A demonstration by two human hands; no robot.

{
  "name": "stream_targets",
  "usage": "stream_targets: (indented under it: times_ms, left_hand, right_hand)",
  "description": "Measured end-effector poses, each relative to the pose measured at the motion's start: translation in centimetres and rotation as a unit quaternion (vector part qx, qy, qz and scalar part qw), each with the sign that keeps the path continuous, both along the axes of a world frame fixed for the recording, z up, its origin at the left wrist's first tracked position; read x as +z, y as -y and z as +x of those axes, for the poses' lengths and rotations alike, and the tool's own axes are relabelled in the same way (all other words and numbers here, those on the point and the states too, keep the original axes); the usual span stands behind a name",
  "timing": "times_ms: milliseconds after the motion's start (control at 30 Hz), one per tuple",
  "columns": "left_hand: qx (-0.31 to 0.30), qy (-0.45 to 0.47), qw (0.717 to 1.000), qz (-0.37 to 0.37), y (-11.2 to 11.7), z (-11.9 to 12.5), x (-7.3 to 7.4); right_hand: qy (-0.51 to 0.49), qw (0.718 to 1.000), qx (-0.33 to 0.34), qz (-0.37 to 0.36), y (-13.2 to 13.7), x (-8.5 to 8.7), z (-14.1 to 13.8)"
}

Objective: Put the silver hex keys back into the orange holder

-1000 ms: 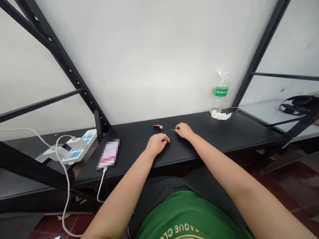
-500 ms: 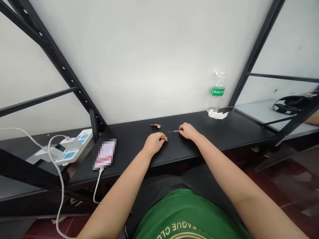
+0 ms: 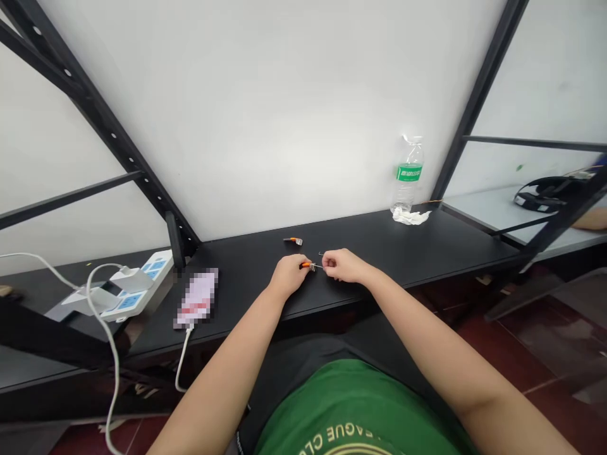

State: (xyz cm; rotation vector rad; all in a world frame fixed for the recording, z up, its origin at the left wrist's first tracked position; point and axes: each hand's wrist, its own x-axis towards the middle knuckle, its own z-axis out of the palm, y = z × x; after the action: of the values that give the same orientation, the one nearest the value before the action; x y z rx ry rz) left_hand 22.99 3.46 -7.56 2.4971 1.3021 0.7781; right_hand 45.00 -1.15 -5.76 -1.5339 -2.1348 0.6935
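Observation:
My left hand (image 3: 286,276) rests on the black tabletop, its fingers closed on a small orange holder (image 3: 305,265) with several silver metal pieces at its right end, which look like a hex key set. My right hand (image 3: 342,265) is just to the right, pinching a thin metal rod (image 3: 319,266), apparently a hex key. The rod's left tip is at the holder's silver end; whether it is inserted is too small to tell. A tiny bent metal end (image 3: 321,254) shows beside the right fingertips. Behind lies a second orange holder (image 3: 294,241) with silver pieces.
A phone with a blurred screen (image 3: 198,297) lies at left on a white charging cable (image 3: 181,363). Beyond it is a power strip (image 3: 142,287) with plugs. At back right stand a plastic bottle (image 3: 408,180) and a crumpled tissue (image 3: 410,217). Black rack posts (image 3: 455,158) flank the table.
My right hand has moved left and nearer to me, bringing the thin rod to the silver end of the orange holder. My left hand keeps its grip almost in place.

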Motion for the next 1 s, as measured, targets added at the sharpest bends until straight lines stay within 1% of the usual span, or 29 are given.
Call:
stream_targets:
  times_ms: [100,133,200,400,600,700,800,867,900,933,1000]
  left_hand:
    - [-0.005,-0.003,1.0,-0.004,-0.1,0.0,-0.1]
    - [-0.007,-0.004,1.0,-0.004,-0.1,0.0,-0.1]
    - [-0.009,-0.006,1.0,-0.005,-0.1,0.0,-0.1]
    - [-0.009,-0.015,1.0,0.0,-0.1,0.1,-0.1]
    - [-0.014,-0.025,1.0,0.005,-0.2,0.0,-0.2]
    - [-0.02,-0.028,0.999,0.008,-0.1,0.1,-0.1]
    - [-0.033,-0.029,0.999,0.008,0.0,0.1,-0.1]
    - [-0.04,-0.026,0.999,0.008,0.0,0.1,-0.1]
    - [-0.041,-0.022,0.999,0.008,-0.1,0.1,-0.1]
    - [-0.039,-0.017,0.999,0.007,-0.1,0.0,-0.1]
    - [-0.031,-0.007,0.999,0.005,-0.3,-0.1,-0.2]
  right_hand:
    - [-0.123,0.992,0.004,0.019,0.3,-0.8,-0.8]
    - [-0.153,0.988,-0.001,0.02,0.2,-1.1,-0.8]
    - [-0.181,0.983,-0.006,0.012,0.1,-1.4,-0.8]
    - [-0.203,0.979,0.003,0.0,-0.1,-1.6,-0.7]
    - [-0.198,0.98,-0.006,0.008,-0.1,-1.5,-0.8]
    - [-0.18,0.983,-0.006,0.02,-0.1,-0.9,-0.7]
    - [-0.155,0.988,-0.008,0.028,-0.2,0.3,-0.7]
    - [-0.155,0.988,-0.014,0.01,-0.5,1.0,-1.0]
    - [-0.17,0.985,-0.018,-0.01,-0.8,1.2,-1.2]
    - [-0.197,0.98,-0.021,-0.035,-1.1,1.3,-1.4]
    - [-0.27,0.959,-0.028,-0.083,-1.7,1.0,-1.9]
